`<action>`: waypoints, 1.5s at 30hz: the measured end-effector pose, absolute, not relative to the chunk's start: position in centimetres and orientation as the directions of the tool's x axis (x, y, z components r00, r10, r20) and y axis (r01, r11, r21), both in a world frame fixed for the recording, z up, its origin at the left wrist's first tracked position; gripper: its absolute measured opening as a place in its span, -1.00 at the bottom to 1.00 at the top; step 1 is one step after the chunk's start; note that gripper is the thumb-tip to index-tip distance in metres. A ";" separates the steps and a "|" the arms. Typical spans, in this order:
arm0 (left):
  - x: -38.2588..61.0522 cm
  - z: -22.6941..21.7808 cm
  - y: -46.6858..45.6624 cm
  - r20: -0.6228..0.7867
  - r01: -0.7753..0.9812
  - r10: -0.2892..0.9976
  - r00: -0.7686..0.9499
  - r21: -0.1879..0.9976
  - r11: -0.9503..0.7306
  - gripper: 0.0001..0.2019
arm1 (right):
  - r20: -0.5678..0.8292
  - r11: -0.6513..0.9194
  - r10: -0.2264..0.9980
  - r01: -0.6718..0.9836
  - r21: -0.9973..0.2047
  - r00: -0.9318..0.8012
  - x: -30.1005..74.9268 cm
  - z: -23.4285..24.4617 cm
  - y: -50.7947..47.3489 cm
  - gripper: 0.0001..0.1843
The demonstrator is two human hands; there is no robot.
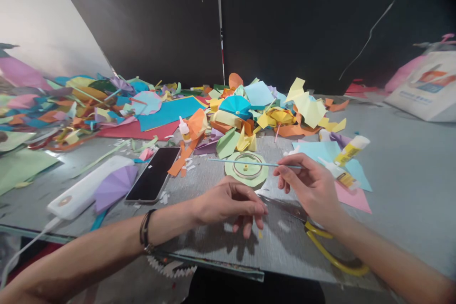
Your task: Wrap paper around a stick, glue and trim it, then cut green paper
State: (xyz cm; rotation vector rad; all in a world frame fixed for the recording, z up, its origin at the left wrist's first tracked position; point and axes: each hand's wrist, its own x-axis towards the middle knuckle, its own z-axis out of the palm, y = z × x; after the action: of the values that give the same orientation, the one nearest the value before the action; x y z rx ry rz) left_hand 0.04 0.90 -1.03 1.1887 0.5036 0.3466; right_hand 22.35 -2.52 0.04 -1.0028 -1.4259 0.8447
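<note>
Stick (245, 162), thin and blue, is pinched near one end by the right hand (309, 184), probably so its length reaches free over the green paper disc (254, 171) on the bench (399, 166); the left hand (230, 203), loosely curled, grasps nothing visible.

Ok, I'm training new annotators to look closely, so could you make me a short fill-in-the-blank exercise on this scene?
1. The right hand holds a thin stick coloured light ____.
2. The dark bracelet is on the person's ____ wrist.
3. The looped handle near the right forearm is ____.
4. The phone lies between purple pleated paper and ____ paper strips.

Missing words: blue; left; yellow; orange.
</note>
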 end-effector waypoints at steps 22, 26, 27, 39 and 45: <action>-0.2 -0.6 0.6 0.095 -0.257 0.401 0.911 0.892 0.371 -0.54 | 0.396 0.390 0.917 0.110 -0.914 0.042 22.4 0.4 -2.5 -0.88; -0.1 -0.7 0.7 0.113 -0.268 0.392 0.913 0.890 0.368 -0.53 | 0.392 0.387 0.919 0.094 -0.917 0.038 22.4 0.5 -2.5 -0.87; 0.0 -0.8 0.7 0.126 -0.287 0.404 0.906 0.885 0.367 -0.54 | 0.392 0.388 0.919 0.090 -0.917 0.037 22.4 0.5 -2.5 -0.87; 0.1 -1.6 0.7 -0.027 -0.209 0.467 0.884 0.871 0.445 -0.60 | 0.373 0.368 0.928 0.108 -0.923 0.023 22.3 0.5 -2.6 -0.84; 0.1 -1.7 0.8 0.058 -0.272 0.457 0.887 0.867 0.418 -0.59 | 0.381 0.376 0.924 0.118 -0.919 0.027 22.3 0.4 -2.4 -0.83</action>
State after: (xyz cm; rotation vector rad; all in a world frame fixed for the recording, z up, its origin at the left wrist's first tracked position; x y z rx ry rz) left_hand 0.05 0.81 -1.69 1.0446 0.1984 0.4615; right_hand 22.34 -2.45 0.41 -1.0156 -1.4116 0.8286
